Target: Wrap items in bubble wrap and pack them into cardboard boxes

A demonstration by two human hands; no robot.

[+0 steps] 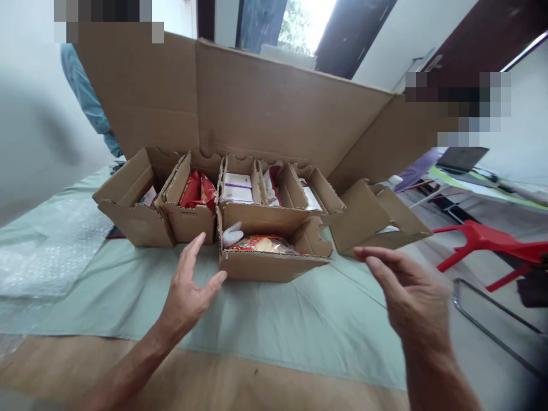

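My left hand hovers at the left of the front cardboard box, fingers apart and holding nothing. Off the box's right side is my right hand, also without anything in it, its thumb apart from the extended fingers. Inside this front box lie a red printed packet with a clear part and a small bundle of bubble wrap. Behind it stands a row of open cardboard boxes. One holds red packets, another white cartons with purple stripes. A further cardboard box sits angled at the right.
A tall cardboard panel stands behind the boxes on the green cloth. Bubble wrap spreads over the left side. At the right are a red plastic stool, a metal frame and a laptop. People are partly visible at both sides.
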